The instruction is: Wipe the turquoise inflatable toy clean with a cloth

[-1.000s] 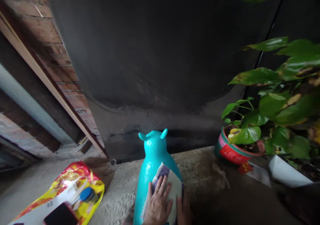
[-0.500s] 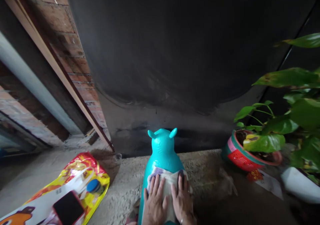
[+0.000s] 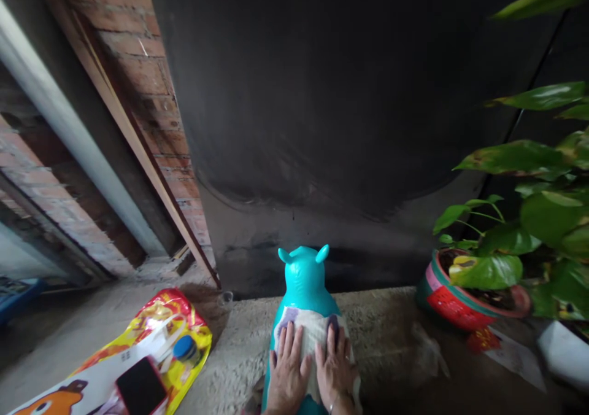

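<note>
- Head view looks down on both hands pressed side by side on a patterned cloth (image 3: 311, 341) that is draped over the back of a turquoise inflatable animal toy (image 3: 304, 280).
- Left hand (image 3: 288, 375) lies flat and open, fingers spread and pointing away from the person, palm on the cloth; it grips nothing.
- Right hand (image 3: 335, 372) lies just beside it, also flat and open on the cloth, with a thin bracelet at the wrist; its fingers likewise close on nothing.
- Toy stands upright directly under and ahead of the hands, its two small ears well beyond the fingertips, on a rough concrete ledge (image 3: 381, 323).
- Cloth looks pale with purple patches; how far it hangs down the toy's sides is hard to tell, since the hands and the frame edge cover it.
- Left of the left hand, well apart, a yellow and red plastic bag (image 3: 175, 323) lies flat on the floor with a dark phone (image 3: 140, 390) and a blue cap (image 3: 186, 347) on it.
- Right of the right hand, well apart, a red and green plant pot (image 3: 453, 304) sits tilted on the ledge, with large green leaves (image 3: 543, 218) spreading above it.
- Beyond the hands a dark wall (image 3: 322, 96) rises, with a brick pillar (image 3: 151, 96) to the left.
</note>
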Available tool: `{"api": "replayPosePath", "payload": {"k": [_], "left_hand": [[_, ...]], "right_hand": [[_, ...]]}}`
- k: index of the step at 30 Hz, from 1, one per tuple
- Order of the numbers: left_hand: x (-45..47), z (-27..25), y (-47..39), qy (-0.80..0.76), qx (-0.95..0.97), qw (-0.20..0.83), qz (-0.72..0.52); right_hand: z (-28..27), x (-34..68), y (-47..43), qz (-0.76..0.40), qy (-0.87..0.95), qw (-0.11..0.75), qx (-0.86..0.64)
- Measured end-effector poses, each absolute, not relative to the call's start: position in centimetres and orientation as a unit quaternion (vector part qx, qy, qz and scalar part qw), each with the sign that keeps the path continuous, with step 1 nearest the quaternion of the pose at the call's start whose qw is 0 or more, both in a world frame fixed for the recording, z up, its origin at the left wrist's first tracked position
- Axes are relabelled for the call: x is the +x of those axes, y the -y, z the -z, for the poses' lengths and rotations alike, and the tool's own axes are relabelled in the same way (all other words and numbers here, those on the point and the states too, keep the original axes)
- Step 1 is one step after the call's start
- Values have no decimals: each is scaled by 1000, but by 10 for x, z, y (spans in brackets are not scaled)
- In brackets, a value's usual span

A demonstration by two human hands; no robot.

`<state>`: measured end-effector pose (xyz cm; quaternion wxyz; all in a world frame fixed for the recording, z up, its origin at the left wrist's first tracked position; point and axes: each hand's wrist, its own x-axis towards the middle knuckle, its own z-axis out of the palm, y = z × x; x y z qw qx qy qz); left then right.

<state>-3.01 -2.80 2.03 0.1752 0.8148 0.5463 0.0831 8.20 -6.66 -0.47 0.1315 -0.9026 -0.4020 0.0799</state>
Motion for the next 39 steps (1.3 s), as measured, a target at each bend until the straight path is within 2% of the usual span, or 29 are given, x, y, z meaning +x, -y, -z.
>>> {"api": "replayPosePath", "payload": {"k": [5, 9, 13, 18, 28, 33, 39], "left_hand": [[-57, -7, 61, -542, 819, 176, -72], [-70, 0, 72, -522, 828, 192, -70], [-64, -3, 62, -553, 807, 201, -47], [-51, -6, 33, -568, 788, 225, -76], [-34, -13, -3, -569, 773, 269, -88], [-43, -15, 11, -569, 775, 265, -81], [-69, 7, 48, -541, 791, 263, -109]], "right_hand": [[32, 60, 119, -36, 442, 168, -881], [33, 59, 135, -17, 485, 157, -860], [14, 69, 118, -45, 486, 127, -863], [-9, 84, 74, -65, 505, 143, -849], [-20, 91, 33, -62, 504, 104, -855], [-13, 72, 61, -56, 486, 97, -867], [9, 52, 123, 13, 572, 100, -814]]}}
